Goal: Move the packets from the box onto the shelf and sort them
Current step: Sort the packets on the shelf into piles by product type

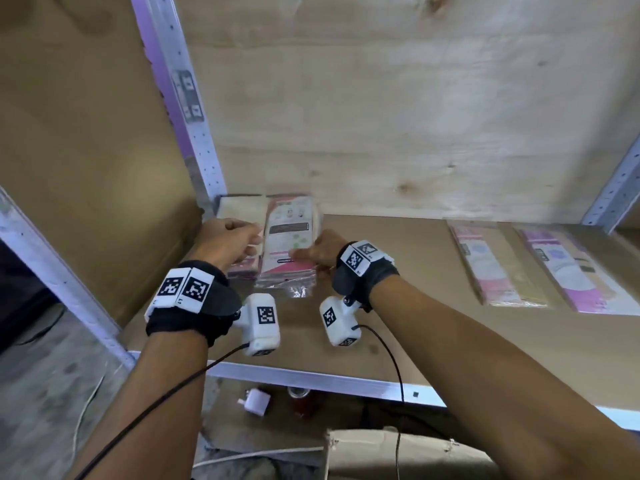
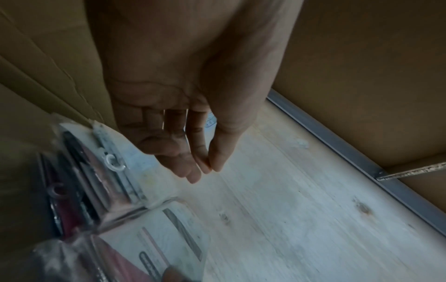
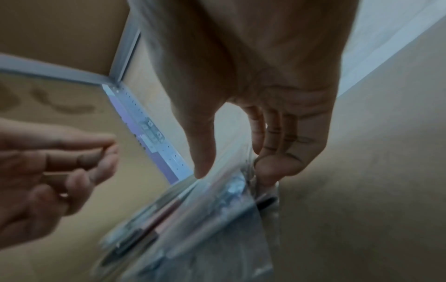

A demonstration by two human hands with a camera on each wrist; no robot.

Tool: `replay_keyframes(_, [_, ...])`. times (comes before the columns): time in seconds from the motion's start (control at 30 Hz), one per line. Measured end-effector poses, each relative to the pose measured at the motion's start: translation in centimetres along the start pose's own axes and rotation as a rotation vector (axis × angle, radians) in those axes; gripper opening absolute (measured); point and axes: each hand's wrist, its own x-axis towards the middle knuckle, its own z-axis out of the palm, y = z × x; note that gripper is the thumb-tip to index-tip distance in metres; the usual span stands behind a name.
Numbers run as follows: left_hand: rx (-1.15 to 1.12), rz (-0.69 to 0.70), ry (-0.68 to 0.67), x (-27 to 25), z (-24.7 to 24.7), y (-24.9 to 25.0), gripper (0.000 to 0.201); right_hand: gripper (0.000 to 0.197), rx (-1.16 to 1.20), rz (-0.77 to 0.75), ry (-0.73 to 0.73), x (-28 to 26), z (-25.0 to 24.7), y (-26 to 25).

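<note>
A stack of pink-and-white packets (image 1: 289, 237) in clear wrap lies at the back left of the shelf board (image 1: 415, 323). My right hand (image 1: 311, 252) grips its near right edge, thumb on top and fingers down the side; the right wrist view shows the right hand (image 3: 231, 166) closed over the blurred packets (image 3: 193, 219). My left hand (image 1: 232, 237) hovers at the stack's left edge over a darker pile (image 1: 244, 268) and holds nothing. In the left wrist view the left hand (image 2: 193, 152) has relaxed fingers above the packets (image 2: 108, 181).
Two long pink packets (image 1: 498, 265) (image 1: 575, 271) lie flat on the right of the shelf. A perforated metal upright (image 1: 194, 133) and a cardboard panel (image 1: 86, 150) close the left side. A cardboard box (image 1: 398, 452) sits below the shelf's front rail.
</note>
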Motion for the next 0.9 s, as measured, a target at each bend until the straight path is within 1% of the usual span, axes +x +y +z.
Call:
replay_keyframes(0.07, [0.005, -0.016, -0.006, -0.2, -0.3, -0.2, 0.010, 0.053, -0.077, -0.032, -0.003, 0.4, 0.4, 0.4])
replay_keyframes(0.13, [0.000, -0.018, -0.009, -0.2, -0.5, -0.2, 0.009, 0.048, -0.075, -0.072, -0.033, 0.4, 0.0, 0.8])
replay_keyframes(0.2, [-0.026, -0.013, -0.038, -0.5, -0.4, -0.2, 0.006, 0.034, -0.075, -0.091, -0.059, -0.3, -0.7, 1.2])
replay_keyframes(0.27, [-0.031, 0.002, -0.086, -0.9, -0.2, -0.1, 0.004, 0.014, -0.047, -0.091, -0.059, -1.2, -1.8, 1.5])
replay_keyframes(0.3, [-0.020, 0.016, -0.110, -1.1, 0.1, -0.1, 0.010, 0.016, -0.004, -0.078, -0.052, -1.9, -2.4, 1.7])
replay_keyframes(0.37, [0.040, 0.076, -0.160, -1.4, 0.7, 0.0, 0.025, 0.021, 0.160, -0.045, -0.030, -3.4, -3.5, 2.0])
replay_keyframes(0.4, [0.098, 0.119, -0.188, -1.7, 1.2, 0.2, 0.036, 0.020, 0.252, -0.050, -0.037, -4.4, -4.2, 2.2])
replay_keyframes(0.47, [0.282, 0.227, -0.246, -2.2, 2.0, 0.6, 0.058, 0.010, 0.412, -0.083, -0.078, -6.6, -5.5, 2.3])
replay_keyframes(0.5, [0.382, 0.282, -0.273, -2.4, 2.5, 0.8, 0.065, 0.005, 0.469, -0.103, -0.089, -7.8, -6.3, 2.2])
replay_keyframes(0.53, [0.467, 0.322, -0.299, -2.8, 3.2, 1.0, 0.067, 0.006, 0.526, -0.119, -0.085, -8.8, -7.2, 2.3])
replay_keyframes(0.6, [0.578, 0.361, -0.336, -3.5, 4.9, 1.6, 0.065, 0.011, 0.660, -0.121, -0.072, -10.6, -9.1, 2.6])
replay_keyframes(0.67, [0.608, 0.416, -0.347, -4.4, 6.5, 2.2, 0.052, 0.021, 0.758, -0.117, -0.056, -12.0, -11.1, 2.9])
replay_keyframes(0.73, [0.561, 0.512, -0.330, -5.3, 7.9, 2.9, 0.035, 0.032, 0.811, -0.104, -0.051, -13.0, -12.8, 3.5])
replay_keyframes(0.8, [0.490, 0.617, -0.311, -6.2, 9.0, 3.5, 0.025, 0.046, 0.888, -0.102, -0.036, -13.7, -14.3, 4.4])
replay_keyframes(0.83, [0.451, 0.644, -0.304, -6.5, 9.5, 3.8, 0.022, 0.051, 0.935, -0.112, -0.026, -14.0, -15.0, 4.9])
replay_keyframes(0.9, [0.357, 0.636, -0.333, -7.2, 10.5, 4.0, 0.019, 0.049, 1.027, -0.146, -0.003, -14.6, -16.0, 6.3])
